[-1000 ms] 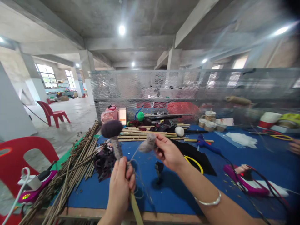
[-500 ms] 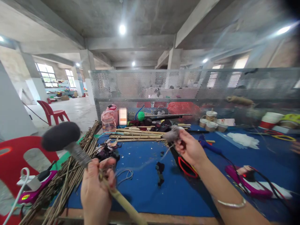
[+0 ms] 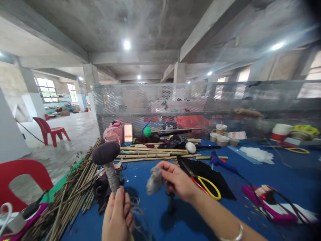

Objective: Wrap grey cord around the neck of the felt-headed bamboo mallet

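Above the desk [image 3: 250, 174] near its front edge, left hand [image 3: 117, 217] fingers clasp the wrapped stem [image 3: 111, 177] (dark head [image 3: 105, 153] upright); right hand [image 3: 177, 180] fingers pinch the grey fibre tuft [image 3: 153, 180] just beside it; advisable: steady stem, even tension

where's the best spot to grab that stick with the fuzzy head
Grip the stick on its wrapped stem below the dark head, coming from below as the left hand does. It stands upright, the stem fits a fist, and the soft head would likely squash.
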A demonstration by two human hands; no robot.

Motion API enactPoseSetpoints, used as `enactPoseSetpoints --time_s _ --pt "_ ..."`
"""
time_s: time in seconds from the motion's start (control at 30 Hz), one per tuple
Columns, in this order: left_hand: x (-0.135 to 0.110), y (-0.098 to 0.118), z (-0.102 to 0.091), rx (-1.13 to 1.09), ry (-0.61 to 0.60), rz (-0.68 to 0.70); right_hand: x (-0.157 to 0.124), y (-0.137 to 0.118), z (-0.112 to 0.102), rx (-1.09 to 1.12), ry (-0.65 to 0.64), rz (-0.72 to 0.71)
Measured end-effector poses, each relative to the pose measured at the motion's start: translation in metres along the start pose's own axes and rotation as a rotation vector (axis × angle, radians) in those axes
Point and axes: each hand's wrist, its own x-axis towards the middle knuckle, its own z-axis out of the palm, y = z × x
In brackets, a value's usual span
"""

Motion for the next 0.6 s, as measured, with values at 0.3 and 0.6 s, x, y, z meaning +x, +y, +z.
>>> enactPoseSetpoints --time_s 0.3,0.6 --pt "0.002 0.025 -0.022 -0.150 0.047 0.152 0.030 -0.022 -0.154 0.214 0.874 -0.243" --pt "0.005 0.005 0.005 -0.001 -0.025 0.097 0.007 -0.012 -0.012 -0.018 0.016 0.067"
